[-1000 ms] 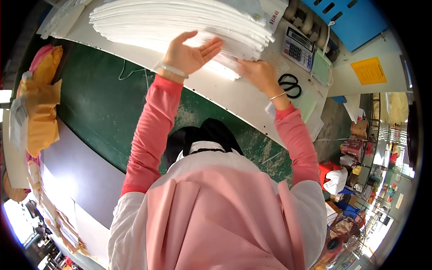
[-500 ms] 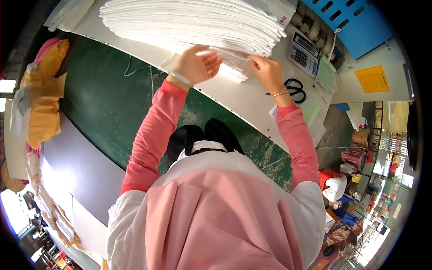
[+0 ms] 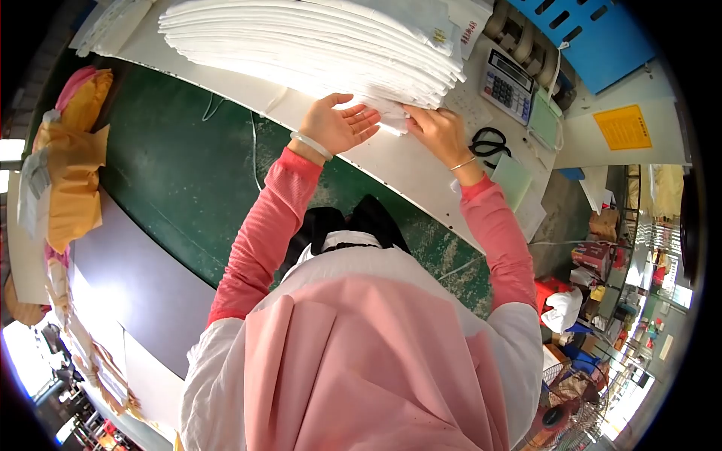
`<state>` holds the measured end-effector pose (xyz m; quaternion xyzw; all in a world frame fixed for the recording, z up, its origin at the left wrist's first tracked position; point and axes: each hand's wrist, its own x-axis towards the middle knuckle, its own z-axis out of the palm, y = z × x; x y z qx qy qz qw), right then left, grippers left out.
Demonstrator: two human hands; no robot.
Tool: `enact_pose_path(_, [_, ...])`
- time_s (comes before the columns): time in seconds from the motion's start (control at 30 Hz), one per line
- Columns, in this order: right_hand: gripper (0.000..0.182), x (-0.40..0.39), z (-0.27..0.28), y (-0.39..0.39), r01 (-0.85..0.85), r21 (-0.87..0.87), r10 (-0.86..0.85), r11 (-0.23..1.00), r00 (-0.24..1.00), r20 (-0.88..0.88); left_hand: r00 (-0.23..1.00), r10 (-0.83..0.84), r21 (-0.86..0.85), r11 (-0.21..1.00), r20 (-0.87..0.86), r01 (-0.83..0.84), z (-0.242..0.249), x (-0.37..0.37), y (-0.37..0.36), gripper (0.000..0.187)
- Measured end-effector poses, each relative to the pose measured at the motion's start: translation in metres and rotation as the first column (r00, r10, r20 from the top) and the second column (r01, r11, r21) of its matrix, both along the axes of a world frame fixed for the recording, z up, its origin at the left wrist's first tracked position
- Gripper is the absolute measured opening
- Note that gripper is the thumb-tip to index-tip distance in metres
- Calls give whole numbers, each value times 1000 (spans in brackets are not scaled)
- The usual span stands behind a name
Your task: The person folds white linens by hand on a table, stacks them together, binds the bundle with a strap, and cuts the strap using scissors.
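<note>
A thick stack of thin white folded sheets fans out along the table's near edge. At its lower front, my right hand has thumb and forefinger pinched on the edge of a white sheet. My left hand is open beside that sheet, palm turned up and fingers stretched toward it. The fingertips of both hands are a short way apart. Black-handled scissors lie just right of my right hand, their blades partly hidden.
On the white table, a calculator and pale green paper lie right of the stack. A blue slotted holder stands behind, near tape rolls. Yellow bundles are at left, a fan at lower right.
My right hand has moved slightly left and down, keeping its pinch near the sheet edge. My left hand has dropped a little and turned its palm further up. The view has shifted slightly.
</note>
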<state>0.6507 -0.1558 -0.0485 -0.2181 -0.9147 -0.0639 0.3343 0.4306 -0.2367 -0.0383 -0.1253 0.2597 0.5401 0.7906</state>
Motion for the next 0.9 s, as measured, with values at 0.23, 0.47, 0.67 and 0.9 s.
enact_pose_path(0.23, [18, -9, 32, 23, -17, -12, 16, 1000, 995, -99, 988, -12, 68, 998, 155, 2, -6, 1, 6, 52])
enact_pose_path(0.47, [14, -6, 38, 25, -35, -56, 22, 998, 973, -228, 977, 54, 169, 981, 207, -90, 25, -5, 38, 67])
enact_pose_path(0.67, [33, 11, -4, -21, 50, -170, -87, 984, 973, -215, 975, -23, 217, 976, 221, -26, 29, -8, 46, 71])
enact_pose_path(0.9, [17, 1, -8, -7, 77, -122, -92, 990, 988, -122, 983, 4, 154, 988, 183, -33, 36, -6, 44, 71])
